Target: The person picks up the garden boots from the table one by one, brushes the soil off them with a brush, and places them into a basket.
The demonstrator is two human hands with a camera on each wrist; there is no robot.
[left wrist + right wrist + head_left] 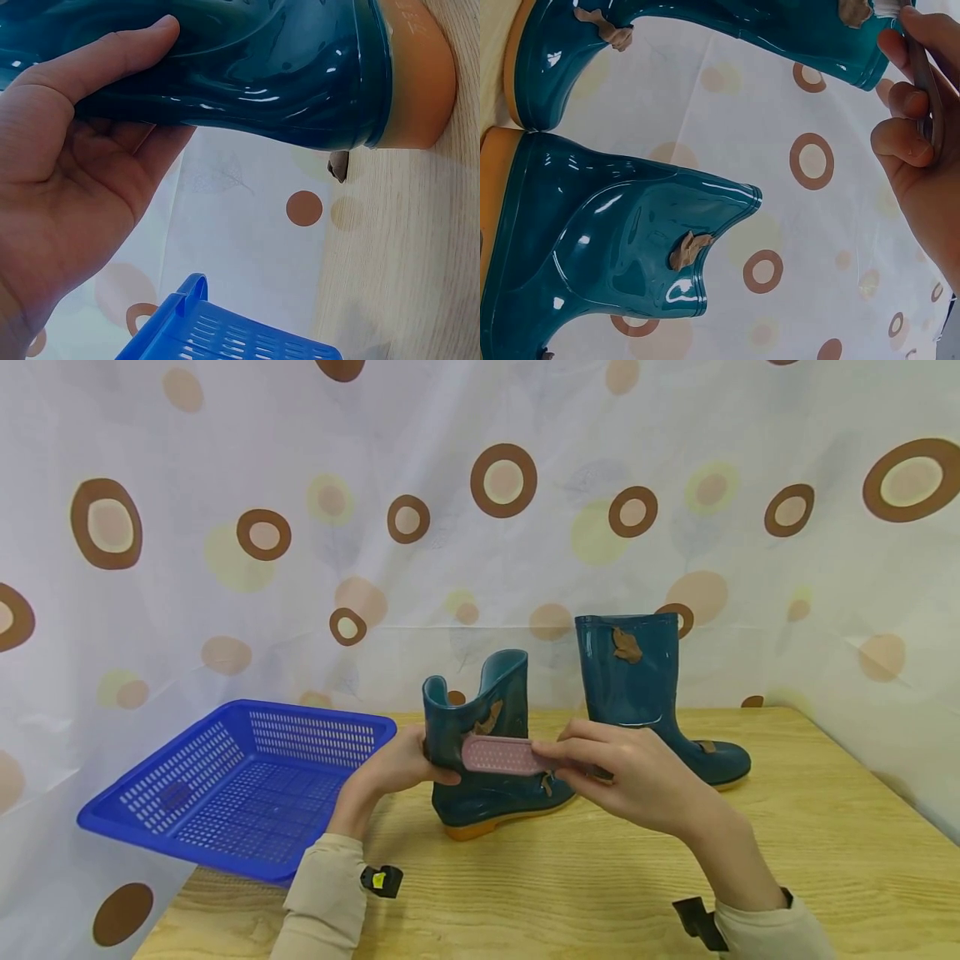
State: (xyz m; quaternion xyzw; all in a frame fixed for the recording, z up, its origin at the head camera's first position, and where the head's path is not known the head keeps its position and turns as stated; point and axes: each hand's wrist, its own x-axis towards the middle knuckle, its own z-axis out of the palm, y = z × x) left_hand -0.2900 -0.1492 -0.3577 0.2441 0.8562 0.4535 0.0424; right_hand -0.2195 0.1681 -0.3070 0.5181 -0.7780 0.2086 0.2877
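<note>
In the head view, a dark teal rubber boot (480, 797) with an orange sole stands on the table, its collar dented, a brown patch (489, 718) on its shaft. My left hand (401, 762) grips the back of that shaft; in the left wrist view its thumb (142, 46) lies along the glossy side. My right hand (626, 768) pinches one end of a pink brush (501, 755), held across the front of the shaft. White bristles (887, 7) face the boot, right by a brown patch (853, 12) in the right wrist view.
A second teal boot (630, 685) with brown patches stands upright behind my right hand, toe pointing right. On the left, a blue plastic basket (258, 860) sits by the table's edge. A spotted white curtain (450, 410) hangs behind the wooden table (570, 893).
</note>
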